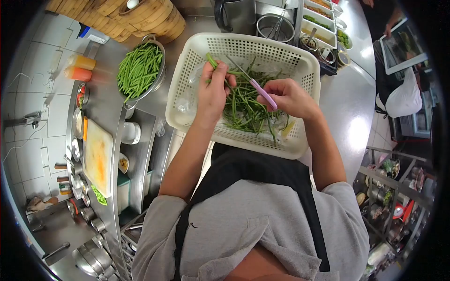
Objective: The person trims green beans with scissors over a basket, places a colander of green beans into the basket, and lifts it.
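Note:
Over a white perforated basket, my left hand is closed around a few green beans. My right hand grips purple-handled scissors, whose blades point up and left toward the beans in my left hand. Loose green beans lie in the basket below both hands, with clear plastic beside them. Left of the basket, a metal colander is heaped with green beans.
Bamboo steamers stand at the back left, a metal pot behind the basket. Ingredient trays are at the back right. A cutting board and sauce bottles are on the left. Part of another person shows at the far right.

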Demonstrator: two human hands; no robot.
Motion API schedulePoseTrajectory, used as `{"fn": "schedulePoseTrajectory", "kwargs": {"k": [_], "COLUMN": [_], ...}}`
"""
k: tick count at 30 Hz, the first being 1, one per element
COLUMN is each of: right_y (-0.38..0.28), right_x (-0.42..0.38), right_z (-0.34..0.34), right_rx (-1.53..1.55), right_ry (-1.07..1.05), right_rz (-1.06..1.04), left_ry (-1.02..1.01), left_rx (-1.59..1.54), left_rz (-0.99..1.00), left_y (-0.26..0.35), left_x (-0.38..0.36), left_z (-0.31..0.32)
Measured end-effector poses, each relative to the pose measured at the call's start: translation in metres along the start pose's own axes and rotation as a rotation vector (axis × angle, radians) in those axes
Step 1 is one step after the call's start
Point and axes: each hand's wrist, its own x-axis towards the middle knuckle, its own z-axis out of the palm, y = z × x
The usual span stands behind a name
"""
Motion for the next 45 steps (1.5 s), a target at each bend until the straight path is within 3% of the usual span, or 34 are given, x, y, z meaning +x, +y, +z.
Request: {"fn": "schedulePoseTrajectory", "kwargs": {"k": [2,4,6,7,9,11,12,14,17,22,24,27,32,36,39,45], "right_y": [0.003,0.006,0.005,0.006,0.005,0.005,0.008,0.008,0.006,0.003,0.006,0.001,0.015,0.013,0.005,0.001], "right_x": [0.002,0.002,0.003,0.004,0.005,0.005,0.005,0.006,0.004,0.004,0.006,0.004,0.007,0.006,0.002,0.001], "right_z": [-0.002,0.000,0.004,0.006,0.006,0.006,0.005,0.004,0.004,0.003,-0.001,-0.002,-0.001,0.000,0.000,0.002], "right_rx": [-0.090,-0.174,-0.530,-0.523,-0.646,-0.596,-0.562,-0.527,-0.532,-0.404,-0.283,-0.092,0.024,0.022,0.006,0.007], "right_ry": [-0.036,-0.070,0.140,0.138,0.331,0.359,0.371,0.388,0.406,0.446,0.398,0.279,0.069,0.055,0.062,0.073], "right_rz": [0.010,0.028,0.035,0.038,0.026,0.005,0.016,0.026,0.048,-0.022,-0.004,0.023,0.002,0.006,0.008,0.002], "left_ry": [0.002,-0.021,-0.055,-0.089,-0.161,-0.303,-0.304,-0.491,-0.614,-0.399,-0.265,-0.216,-0.173,-0.213,-0.241,-0.256], "left_rx": [0.071,0.490,0.549,0.604,0.615,1.248,1.248,1.519,1.593,1.417,1.023,0.823,0.795,0.877,0.889,0.920], "left_rz": [-0.027,0.120,0.112,0.114,0.089,0.112,0.114,-0.015,-0.054,0.017,-0.003,0.066,0.084,0.018,0.107,0.074], "left_y": [-0.001,-0.008,-0.006,-0.004,-0.014,-0.010,-0.012,-0.019,-0.025,-0.004,0.001,0.002,0.004,0.016,0.013,0.012], "left_x": [0.010,0.022,0.024,0.026,0.031,0.022,0.018,0.012,0.010,0.009,0.008,0.009,0.009,0.000,-0.002,-0.003], "left_z": [-0.017,-0.039,-0.044,-0.046,-0.055,-0.045,-0.041,-0.033,-0.031,-0.040,-0.048,-0.053,-0.048,-0.035,-0.033,-0.033]}}
